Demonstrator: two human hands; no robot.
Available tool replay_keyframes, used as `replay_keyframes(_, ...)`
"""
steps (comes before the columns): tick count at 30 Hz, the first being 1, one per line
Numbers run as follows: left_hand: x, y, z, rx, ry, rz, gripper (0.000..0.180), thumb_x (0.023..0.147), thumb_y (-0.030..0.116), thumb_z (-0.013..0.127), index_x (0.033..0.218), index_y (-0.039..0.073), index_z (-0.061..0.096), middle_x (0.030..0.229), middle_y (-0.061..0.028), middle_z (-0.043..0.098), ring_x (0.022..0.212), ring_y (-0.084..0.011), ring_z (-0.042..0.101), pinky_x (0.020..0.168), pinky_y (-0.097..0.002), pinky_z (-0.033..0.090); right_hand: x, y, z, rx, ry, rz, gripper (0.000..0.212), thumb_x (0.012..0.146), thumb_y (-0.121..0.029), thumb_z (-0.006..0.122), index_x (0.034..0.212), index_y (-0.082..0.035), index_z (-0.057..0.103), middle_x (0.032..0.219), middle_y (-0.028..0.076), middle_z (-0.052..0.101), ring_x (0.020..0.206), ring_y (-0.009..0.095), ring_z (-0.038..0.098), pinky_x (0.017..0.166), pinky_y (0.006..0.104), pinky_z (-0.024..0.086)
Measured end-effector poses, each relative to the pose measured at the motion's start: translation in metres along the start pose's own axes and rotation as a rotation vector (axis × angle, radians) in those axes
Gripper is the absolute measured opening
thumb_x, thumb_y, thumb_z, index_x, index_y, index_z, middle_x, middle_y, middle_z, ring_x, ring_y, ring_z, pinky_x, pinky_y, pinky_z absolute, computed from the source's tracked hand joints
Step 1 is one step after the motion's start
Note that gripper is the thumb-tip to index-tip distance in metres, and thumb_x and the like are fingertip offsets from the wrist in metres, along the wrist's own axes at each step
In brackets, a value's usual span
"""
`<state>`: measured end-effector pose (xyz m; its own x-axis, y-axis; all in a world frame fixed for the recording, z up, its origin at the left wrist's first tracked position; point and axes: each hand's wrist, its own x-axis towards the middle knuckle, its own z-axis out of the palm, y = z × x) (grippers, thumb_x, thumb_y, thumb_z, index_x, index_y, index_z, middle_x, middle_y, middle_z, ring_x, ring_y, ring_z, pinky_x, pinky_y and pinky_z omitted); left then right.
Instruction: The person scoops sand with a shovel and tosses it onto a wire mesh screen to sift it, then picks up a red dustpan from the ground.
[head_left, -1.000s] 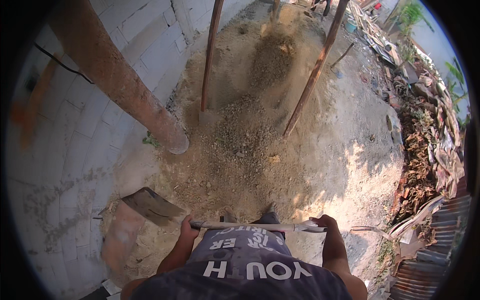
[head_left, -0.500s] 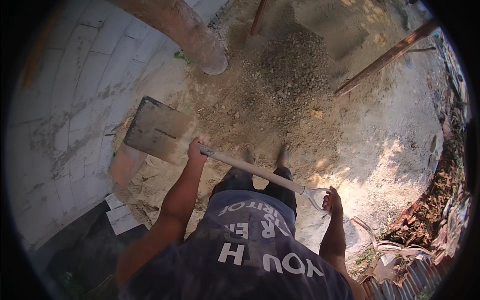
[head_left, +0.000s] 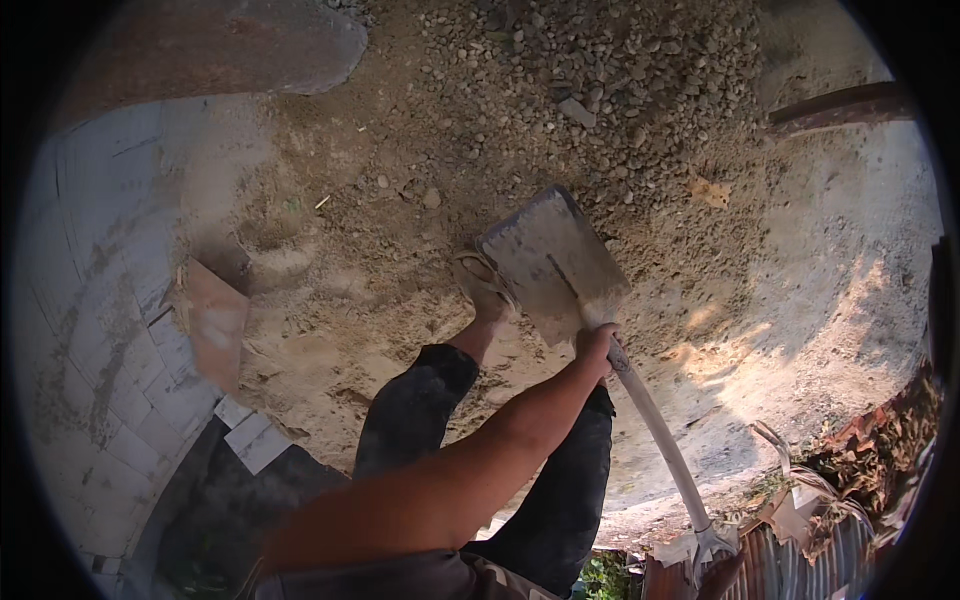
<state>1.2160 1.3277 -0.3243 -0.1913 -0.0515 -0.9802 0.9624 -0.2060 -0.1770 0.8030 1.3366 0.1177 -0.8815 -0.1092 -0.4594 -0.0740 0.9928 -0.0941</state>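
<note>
A square-bladed shovel (head_left: 548,262) lies slantwise across the middle of the head view, its blade just above the ground beside my left foot (head_left: 484,285). My left hand (head_left: 597,346) is closed round the lower shaft, right where it meets the blade. The wooden shaft runs down to the right toward a pale D-shaped grip at the lower edge. There my right hand (head_left: 722,574) is at the grip, dark and partly cut off, its fingers barely showing. No load can be made out on the blade.
A heap of gravel (head_left: 640,90) spreads ahead over sandy ground. A thick post (head_left: 220,50) is at upper left, beside a pale block wall (head_left: 110,290) and a reddish slab (head_left: 216,325). Another post (head_left: 845,106), dry leaves (head_left: 872,462) and corrugated metal (head_left: 800,560) are on the right.
The shovel blade has swung from the left to the middle, near my foot, and its grip has dropped toward the lower right. My left arm now reaches across my body; the view has shifted.
</note>
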Motion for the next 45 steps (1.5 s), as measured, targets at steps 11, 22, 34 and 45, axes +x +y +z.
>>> replay_keyframes(11,0.081,0.381,0.055,0.222,-0.066,0.231,0.017,0.094,0.011,0.049,0.078,0.008,0.045,0.064,-0.0032,0.044,0.055,-0.0187,0.043,0.058,-0.039,0.046,-0.112,-0.037,0.329,0.205,-0.319,0.219,0.044,0.09,-0.06,0.046,0.073,-0.019,0.045,0.054,-0.004,0.03,0.045,0.011,0.035,0.042,0.0282,0.031)
replay_keyframes(22,0.13,0.432,0.086,0.033,-0.123,0.475,0.011,0.083,0.008,0.06,0.084,0.007,0.049,0.073,-0.005,0.046,0.06,-0.0199,0.046,0.062,-0.0411,0.047,-0.007,-0.082,0.525,0.202,-0.309,-0.014,0.056,0.087,-0.066,0.047,0.062,-0.02,0.029,0.05,-0.006,0.024,0.037,0.008,0.024,0.034,0.0233,0.02)
replay_keyframes(34,-0.013,0.302,-0.01,-0.119,-0.108,0.542,0.016,0.077,0.009,0.062,0.071,0.011,0.047,0.063,-0.0009,0.047,0.058,-0.0172,0.047,0.061,-0.0341,0.045,0.062,-0.048,0.401,0.185,-0.462,-0.227,0.049,0.092,-0.049,0.051,0.064,-0.011,0.039,0.044,0.0,0.031,0.033,0.012,0.034,0.03,0.0273,0.029)
replay_keyframes(45,-0.285,0.165,-0.061,-0.064,0.273,0.526,0.018,0.079,0.012,0.06,0.071,0.012,0.045,0.066,-0.003,0.046,0.056,-0.0219,0.046,0.055,-0.036,0.041,-0.014,-0.038,0.085,-0.026,-0.585,0.121,0.049,0.088,-0.054,0.056,0.067,-0.012,0.042,0.042,-0.001,0.028,0.03,0.015,0.028,0.029,0.0308,0.023)
